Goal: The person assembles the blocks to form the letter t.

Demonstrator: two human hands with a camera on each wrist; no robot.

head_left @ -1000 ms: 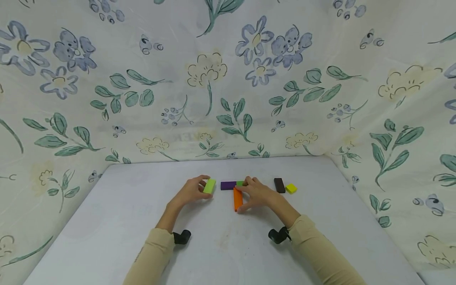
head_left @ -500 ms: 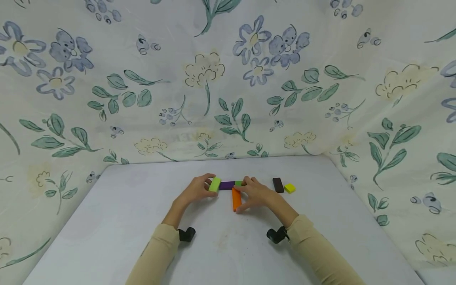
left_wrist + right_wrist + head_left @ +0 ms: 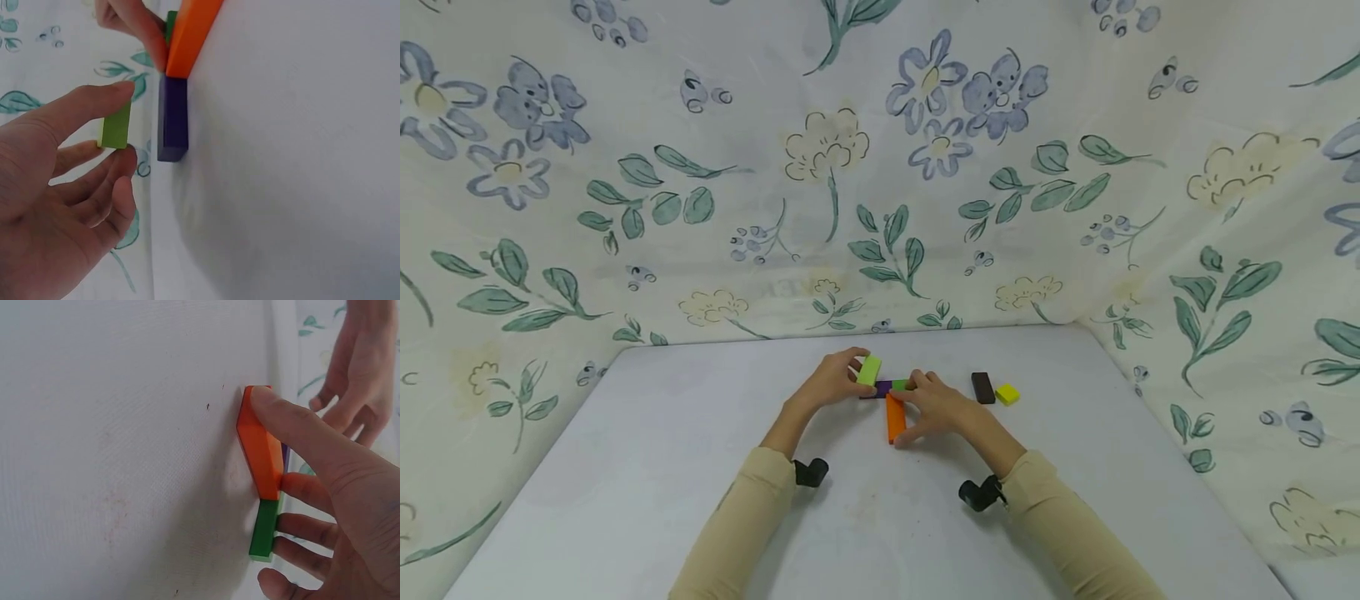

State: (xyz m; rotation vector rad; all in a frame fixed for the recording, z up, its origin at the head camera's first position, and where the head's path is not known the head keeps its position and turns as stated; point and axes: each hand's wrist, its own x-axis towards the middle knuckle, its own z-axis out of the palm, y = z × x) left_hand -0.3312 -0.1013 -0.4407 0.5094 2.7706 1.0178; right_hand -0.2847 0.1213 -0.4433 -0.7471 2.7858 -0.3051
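Note:
My left hand (image 3: pixel 829 385) pinches a lime-green block (image 3: pixel 868 370) between thumb and fingertips. In the head view that block overlaps the left part of a purple block (image 3: pixel 883 390); the left wrist view shows a gap between the lime-green block (image 3: pixel 115 130) and the purple one (image 3: pixel 174 122). A green block (image 3: pixel 899 385) lies end to end with the purple block, partly behind the right fingers. My right hand (image 3: pixel 943 410) holds an orange block (image 3: pixel 896 419), thumb at its near end and index finger at its far end. Other right fingers touch the green block (image 3: pixel 265 531).
Right of my right hand, a dark brown block (image 3: pixel 982 388) and a small yellow block (image 3: pixel 1007 394) lie on the white table (image 3: pixel 880 533). Floral cloth (image 3: pixel 827 250) hangs behind the table and along its sides. Each wrist carries a black camera.
My left hand has carried the lime-green block rightward and then away from me, from left of the purple block to over its left part. The right hand keeps its hold on the orange block.

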